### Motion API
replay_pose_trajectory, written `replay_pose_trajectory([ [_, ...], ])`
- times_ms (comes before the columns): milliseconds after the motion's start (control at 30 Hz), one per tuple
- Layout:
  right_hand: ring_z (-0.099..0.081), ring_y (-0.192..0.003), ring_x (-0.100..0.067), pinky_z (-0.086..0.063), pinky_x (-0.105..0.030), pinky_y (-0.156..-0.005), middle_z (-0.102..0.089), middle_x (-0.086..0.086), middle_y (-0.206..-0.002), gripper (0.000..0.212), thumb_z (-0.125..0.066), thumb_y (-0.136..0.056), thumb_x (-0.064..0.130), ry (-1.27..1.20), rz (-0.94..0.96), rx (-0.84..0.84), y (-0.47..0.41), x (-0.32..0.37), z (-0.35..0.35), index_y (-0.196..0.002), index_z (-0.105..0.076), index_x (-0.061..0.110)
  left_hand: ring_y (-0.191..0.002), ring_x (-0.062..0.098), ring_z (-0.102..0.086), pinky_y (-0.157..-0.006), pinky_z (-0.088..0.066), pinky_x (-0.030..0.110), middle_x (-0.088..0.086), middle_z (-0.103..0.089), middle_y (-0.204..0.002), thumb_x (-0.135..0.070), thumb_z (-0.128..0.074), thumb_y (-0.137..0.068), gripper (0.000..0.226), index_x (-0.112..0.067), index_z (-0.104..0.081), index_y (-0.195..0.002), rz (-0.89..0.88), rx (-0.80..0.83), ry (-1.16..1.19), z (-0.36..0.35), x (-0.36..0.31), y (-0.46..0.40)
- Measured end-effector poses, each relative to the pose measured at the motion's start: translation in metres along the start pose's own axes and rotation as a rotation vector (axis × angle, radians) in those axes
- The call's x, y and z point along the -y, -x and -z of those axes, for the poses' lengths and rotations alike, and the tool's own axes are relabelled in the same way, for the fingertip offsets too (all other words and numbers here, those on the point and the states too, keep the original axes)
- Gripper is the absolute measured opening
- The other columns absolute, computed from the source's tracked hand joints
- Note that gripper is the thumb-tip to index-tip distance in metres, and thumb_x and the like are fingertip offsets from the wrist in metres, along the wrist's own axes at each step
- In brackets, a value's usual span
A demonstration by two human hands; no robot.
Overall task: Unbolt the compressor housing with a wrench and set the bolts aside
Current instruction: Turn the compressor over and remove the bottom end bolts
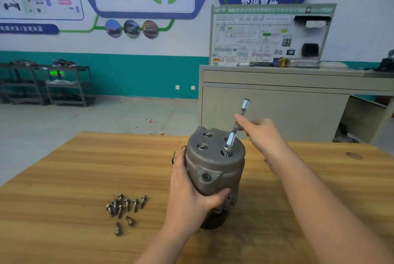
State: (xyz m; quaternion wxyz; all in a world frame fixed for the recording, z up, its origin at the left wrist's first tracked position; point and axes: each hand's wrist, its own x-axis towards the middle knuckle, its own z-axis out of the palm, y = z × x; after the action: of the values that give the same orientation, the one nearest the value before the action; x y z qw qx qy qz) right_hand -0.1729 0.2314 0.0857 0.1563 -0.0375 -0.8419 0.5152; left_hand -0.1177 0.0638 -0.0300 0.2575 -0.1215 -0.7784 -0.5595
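A grey metal compressor housing (pixel 215 163) stands upright on the wooden table (pixel 64 167). My left hand (pixel 189 191) grips its left side, thumb wrapped across the front. My right hand (pixel 261 133) holds a shiny socket wrench (pixel 235 129) by its shaft. The wrench's lower socket end sits on a bolt (pixel 227 150) at the right of the housing's top face. Two more bolt heads (pixel 202 146) show on the top face. Several loose bolts (pixel 124 208) lie in a cluster on the table to the left of the housing.
A beige cabinet (pixel 277 106) with a display board stands behind the table on the right. Dark metal shelves (pixel 47 84) line the far wall at left. A dark knot mark (pixel 354 155) shows on the table's right part.
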Motion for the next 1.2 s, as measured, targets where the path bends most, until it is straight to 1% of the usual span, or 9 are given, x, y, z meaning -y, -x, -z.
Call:
replay_pose_trajectory([
  [200,-0.053,-0.084,-0.017,-0.044,-0.033,-0.074,-0.053,0.005,-0.081,0.014,-0.066,-0.083,0.039,0.525,0.449,0.184,0.038,0.055,-0.04,-0.092,-0.069,0.029,-0.134,0.01,-0.04,-0.111,-0.037,0.043,-0.007,-0.042,-0.144,-0.057,-0.087,-0.046,0.125,-0.023,-0.023,-0.149,0.016,0.002,-0.018,-0.002,-0.002,-0.003],
  [333,-0.04,-0.104,-0.003,-0.029,-0.027,-0.091,-0.048,0.021,-0.098,0.019,-0.053,-0.079,0.058,0.342,0.753,0.134,0.098,0.014,-0.011,-0.086,-0.053,0.04,-0.13,0.011,-0.047,-0.106,-0.044,0.045,-0.009,-0.047,-0.14,-0.053,-0.089,-0.05,0.114,-0.034,-0.027,-0.144,0.029,0.041,0.077,-0.003,0.005,-0.003],
  [433,-0.052,-0.119,-0.009,-0.039,-0.026,-0.095,-0.062,0.016,-0.117,0.027,-0.053,-0.086,0.06,-0.066,0.666,0.103,0.104,-0.029,0.017,-0.088,-0.063,0.035,-0.135,0.006,-0.04,-0.111,-0.038,0.041,-0.019,-0.041,-0.143,-0.065,-0.085,-0.046,0.123,-0.033,-0.022,-0.147,0.005,0.005,0.056,-0.001,0.009,-0.001],
  [533,-0.062,-0.096,-0.009,-0.039,-0.034,-0.084,-0.071,0.006,-0.096,0.025,-0.056,-0.091,0.034,-0.659,0.226,-0.055,0.077,-0.042,0.025,-0.078,-0.075,0.025,-0.136,0.001,-0.034,-0.114,-0.035,0.04,-0.022,-0.037,-0.143,-0.067,-0.084,-0.045,0.126,-0.035,-0.018,-0.148,-0.007,0.0,0.029,0.0,0.009,0.0],
  [667,-0.041,-0.057,-0.015,-0.03,-0.032,-0.055,-0.05,-0.001,-0.063,0.033,-0.06,-0.09,0.037,-0.207,-0.048,-0.164,0.024,-0.022,0.018,-0.073,-0.071,0.011,-0.136,0.003,-0.035,-0.114,-0.035,0.04,-0.02,-0.038,-0.143,-0.062,-0.087,-0.047,0.126,-0.035,-0.018,-0.148,-0.004,0.018,0.021,-0.001,0.006,-0.001],
  [800,-0.05,-0.063,-0.022,-0.036,-0.031,-0.058,-0.062,-0.012,-0.069,0.034,-0.059,-0.092,0.032,0.083,0.024,0.055,0.003,0.023,-0.009,-0.077,-0.067,0.002,-0.135,0.0,-0.035,-0.114,-0.035,0.038,-0.019,-0.037,-0.143,-0.062,-0.086,-0.045,0.127,-0.035,-0.018,-0.148,0.005,0.01,-0.006,-0.002,0.002,-0.003],
  [967,-0.048,-0.108,-0.02,-0.036,-0.036,-0.089,-0.066,0.006,-0.103,0.019,-0.054,-0.093,0.033,0.529,0.373,0.161,0.034,0.05,-0.035,-0.106,-0.067,0.035,-0.134,0.009,-0.041,-0.111,-0.038,0.042,-0.01,-0.042,-0.144,-0.055,-0.089,-0.045,0.126,-0.026,-0.023,-0.149,0.017,0.033,0.016,-0.003,-0.003,-0.008],
  [1100,-0.037,-0.114,-0.006,-0.025,-0.033,-0.094,-0.056,0.023,-0.109,0.012,-0.062,-0.079,0.056,0.299,0.7,0.068,0.077,0.018,-0.013,-0.081,-0.06,0.044,-0.133,0.009,-0.043,-0.11,-0.039,0.042,-0.01,-0.044,-0.142,-0.06,-0.088,-0.044,0.12,-0.028,-0.03,-0.143,-0.002,0.028,0.027,-0.003,-0.002,-0.008],
  [1200,-0.047,-0.115,-0.001,-0.034,-0.02,-0.095,-0.062,0.02,-0.112,0.019,-0.062,-0.077,0.053,-0.092,0.676,-0.011,0.081,-0.019,0.003,-0.072,-0.064,0.035,-0.135,0.006,-0.039,-0.112,-0.037,0.041,-0.014,-0.04,-0.145,-0.065,-0.086,-0.043,0.127,-0.031,-0.023,-0.147,-0.002,0.018,0.03,-0.002,0.004,-0.005],
])
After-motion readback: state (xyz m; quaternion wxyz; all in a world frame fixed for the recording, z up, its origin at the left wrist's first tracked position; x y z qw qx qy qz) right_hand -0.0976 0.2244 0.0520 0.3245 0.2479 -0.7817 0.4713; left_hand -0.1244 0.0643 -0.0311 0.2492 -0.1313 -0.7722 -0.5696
